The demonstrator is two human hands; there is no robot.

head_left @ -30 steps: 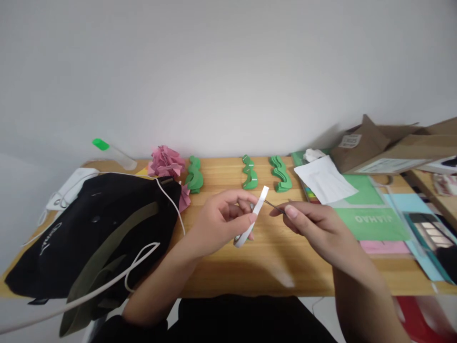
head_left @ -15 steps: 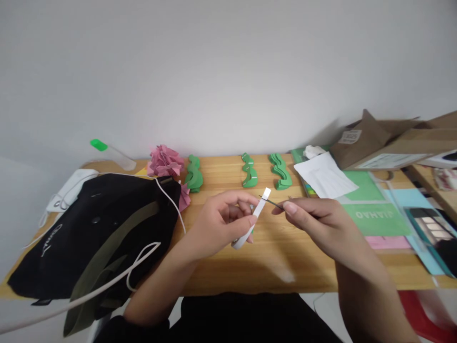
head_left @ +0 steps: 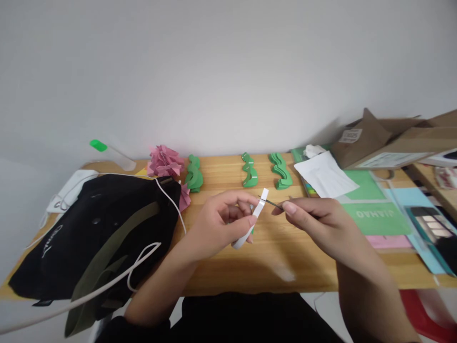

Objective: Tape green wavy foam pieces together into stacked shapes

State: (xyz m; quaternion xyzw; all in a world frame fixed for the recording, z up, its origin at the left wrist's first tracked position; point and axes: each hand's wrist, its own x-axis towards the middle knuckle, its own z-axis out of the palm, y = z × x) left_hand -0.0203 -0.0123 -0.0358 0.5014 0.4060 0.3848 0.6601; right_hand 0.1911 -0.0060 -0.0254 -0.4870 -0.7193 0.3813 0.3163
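Note:
Between thumb and fingers, my left hand point(head_left: 228, 216) pinches a narrow white tape point(head_left: 257, 209), its free end pointing up and its lower end curving round like a roll. A bit of green shows behind it near the fingertips. My right hand point(head_left: 314, 216) is closed on a thin dark pointed tool point(head_left: 273, 204), like tweezers. The tool's tip meets the tape just below its free end; whether it grips the tape I cannot tell. Beyond my hands lie wavy green paper cutouts: a left stack point(head_left: 193, 175), middle pieces point(head_left: 250, 172) with small white strips on them, and a right stack point(head_left: 280, 172).
A black bag point(head_left: 107, 228) with a white cable point(head_left: 117, 274) across it covers the table's left side. Behind it are pink paper flowers point(head_left: 165, 161). On the right lie a white sheet point(head_left: 324, 176), green packets point(head_left: 374, 216) and an opened cardboard box point(head_left: 392, 143).
The tape's free end has tilted slightly left, with the tool tip against it. Both hands stay almost where they were.

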